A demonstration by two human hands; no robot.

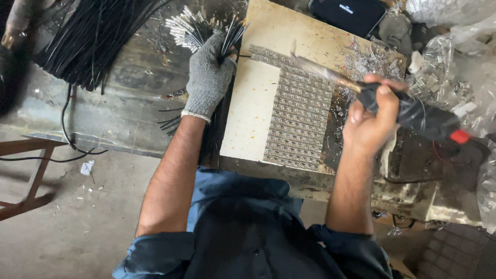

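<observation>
My left hand point(208, 77), gloved, fist closed round wire bundle point(199, 28); metal tips fan above grip. My right hand point(373, 116) clasps soldering iron point(408, 111), tip point(310, 63) slanting left of grip over terminal rows point(299, 121) on board point(253, 111). Keep tips level, iron steady.

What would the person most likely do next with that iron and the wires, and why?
Probably bring the soldering iron tip down onto the rows of small metal parts on the white board. The right hand holds it raised over them, while the gloved left hand grips a bundle of metal-tipped wires beside the board, not yet touching it.
</observation>
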